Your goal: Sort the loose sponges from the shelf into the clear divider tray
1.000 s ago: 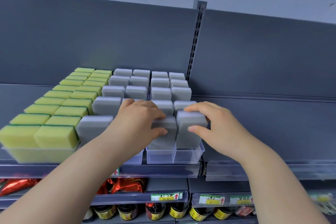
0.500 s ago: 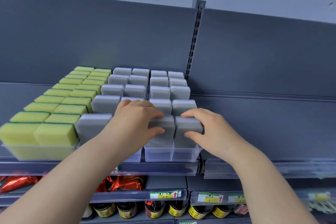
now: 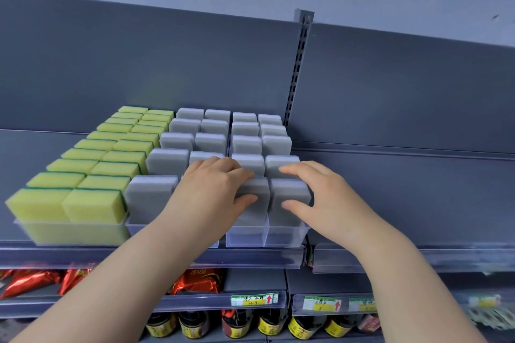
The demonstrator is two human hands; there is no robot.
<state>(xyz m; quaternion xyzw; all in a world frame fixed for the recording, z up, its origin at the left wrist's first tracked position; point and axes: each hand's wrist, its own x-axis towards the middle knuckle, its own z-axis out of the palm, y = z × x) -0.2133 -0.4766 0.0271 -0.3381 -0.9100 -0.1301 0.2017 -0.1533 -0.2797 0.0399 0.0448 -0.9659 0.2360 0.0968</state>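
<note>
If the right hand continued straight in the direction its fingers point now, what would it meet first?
Probably the left hand, which grips the neighbouring grey sponge, just beyond the right hand's front right sponge; depth is unclear.

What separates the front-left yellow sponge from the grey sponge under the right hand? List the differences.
Colour: the front-left yellow sponge is bright yellow with a green layer along its back edge; the grey sponge is plain grey.
Contact: the yellow sponge stands untouched; the right hand grips the grey sponge, fingers over its top, thumb on its front.
Shared: both stand upright at the front of clear trays.
</note>
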